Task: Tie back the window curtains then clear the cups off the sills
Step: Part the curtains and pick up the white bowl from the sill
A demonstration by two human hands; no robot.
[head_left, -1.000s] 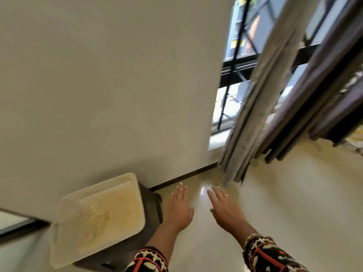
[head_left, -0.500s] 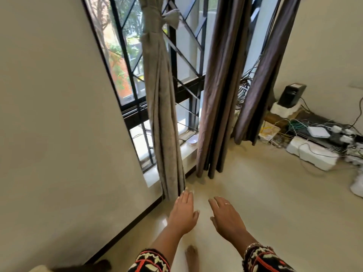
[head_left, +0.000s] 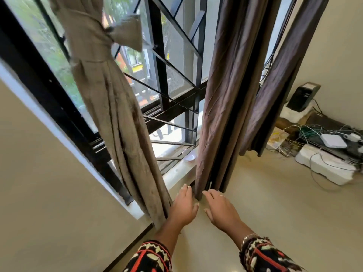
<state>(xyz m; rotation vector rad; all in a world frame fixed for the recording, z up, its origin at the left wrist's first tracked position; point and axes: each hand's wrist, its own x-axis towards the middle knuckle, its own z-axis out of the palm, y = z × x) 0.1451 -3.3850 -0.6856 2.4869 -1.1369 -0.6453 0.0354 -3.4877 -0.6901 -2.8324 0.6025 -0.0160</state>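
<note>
– What moved?
– Both hands had neared the middle brown curtain (head_left: 225, 95).
– Counts?
– Three curtains: the beige curtain (head_left: 110, 107) tied, left; the other brown curtain (head_left: 279, 85) far right. One cup (head_left: 189, 158) sat on the sill (head_left: 176, 173).
– Hands?
– The left hand (head_left: 183, 208) and right hand (head_left: 221, 210) were flat-fingered and empty.

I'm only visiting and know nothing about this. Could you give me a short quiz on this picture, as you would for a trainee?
1. True or false: the beige curtain is already tied back.
2. Where is the cup? A, on the floor; B, on the sill; C, on a shelf.
3. What do the left hand and right hand hold?
Key: 1 true; 2 B; 3 nothing, both are open.
</note>
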